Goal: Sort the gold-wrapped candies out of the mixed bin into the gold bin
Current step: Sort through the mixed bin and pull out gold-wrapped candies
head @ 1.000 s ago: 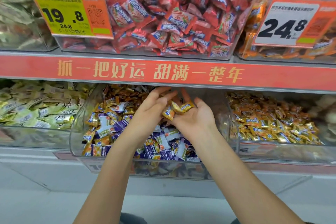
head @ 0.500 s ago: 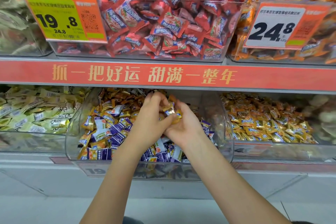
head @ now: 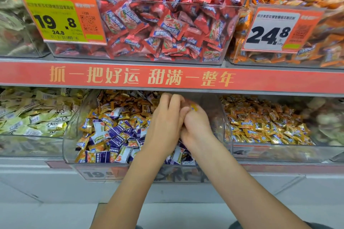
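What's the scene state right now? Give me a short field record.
setting: store candy shelves
mixed bin: gold and purple candies, lower middle
gold bin: right of mixed bin, gold candies only
left hand: over mixed bin, fingers curled against right hand
right hand: grips gold candies, mostly hidden
progress: handful not yet moved

A single head-worn wide-angle view faces a candy shelf head-on, looking forward and slightly down from close range. The red shelf strip runs level across the middle, bowed a little by the lens. The clear mixed bin sits just below centre; upper bins fill the 12 o'clock band, cropped at the top edge. Both forearms enter from 6 o'clock, near the lens. No second view shares the scene.
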`<action>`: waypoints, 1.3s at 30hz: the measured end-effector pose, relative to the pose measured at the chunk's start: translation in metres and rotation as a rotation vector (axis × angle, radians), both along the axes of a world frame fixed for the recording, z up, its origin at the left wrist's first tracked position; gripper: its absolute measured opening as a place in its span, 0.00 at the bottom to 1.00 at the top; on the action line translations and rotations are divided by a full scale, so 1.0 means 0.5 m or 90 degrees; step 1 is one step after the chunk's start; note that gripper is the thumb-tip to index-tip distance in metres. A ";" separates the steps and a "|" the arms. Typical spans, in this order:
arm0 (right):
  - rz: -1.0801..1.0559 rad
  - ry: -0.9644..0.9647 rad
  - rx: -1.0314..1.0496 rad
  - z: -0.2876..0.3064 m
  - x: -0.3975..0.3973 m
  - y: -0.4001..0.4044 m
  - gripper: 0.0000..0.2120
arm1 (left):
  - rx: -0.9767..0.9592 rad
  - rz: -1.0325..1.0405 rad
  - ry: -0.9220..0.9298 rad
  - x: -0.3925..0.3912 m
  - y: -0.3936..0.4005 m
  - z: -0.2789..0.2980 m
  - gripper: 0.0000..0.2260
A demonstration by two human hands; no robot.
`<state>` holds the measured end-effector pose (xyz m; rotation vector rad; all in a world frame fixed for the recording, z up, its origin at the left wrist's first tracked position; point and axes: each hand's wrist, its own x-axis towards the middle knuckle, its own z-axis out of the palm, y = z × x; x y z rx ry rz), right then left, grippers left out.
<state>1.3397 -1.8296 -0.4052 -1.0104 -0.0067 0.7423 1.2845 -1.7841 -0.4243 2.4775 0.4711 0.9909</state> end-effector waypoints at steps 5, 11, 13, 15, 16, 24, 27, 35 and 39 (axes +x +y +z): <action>-0.127 -0.315 -0.207 0.032 0.066 -0.118 0.07 | 0.016 0.077 0.053 -0.008 0.021 -0.012 0.18; -0.147 -0.545 -0.487 0.013 0.205 -0.254 0.12 | 0.019 0.094 0.213 -0.034 0.075 -0.030 0.08; 0.012 -0.561 -0.640 -0.001 0.240 -0.282 0.21 | 0.008 0.025 0.243 -0.034 0.065 -0.022 0.09; 0.088 -0.612 -0.673 -0.003 0.240 -0.295 0.19 | 0.007 -0.048 0.265 -0.024 0.053 -0.014 0.12; 0.088 -0.655 -0.655 -0.003 0.234 -0.296 0.16 | -0.015 -0.079 0.276 -0.015 0.050 -0.011 0.13; -0.046 -0.677 -0.537 -0.046 0.245 -0.260 0.09 | -0.069 -0.133 0.473 0.179 0.135 -0.007 0.17; -0.080 -0.658 -0.493 -0.060 0.256 -0.261 0.08 | -0.011 -0.203 0.636 0.249 0.176 -0.060 0.30; -0.038 -0.580 -0.439 -0.075 0.279 -0.253 0.09 | 0.079 -0.239 0.766 0.323 0.137 -0.071 0.25; -0.025 -0.551 -0.418 -0.068 0.275 -0.251 0.09 | 0.058 -0.235 0.746 0.324 0.120 -0.086 0.24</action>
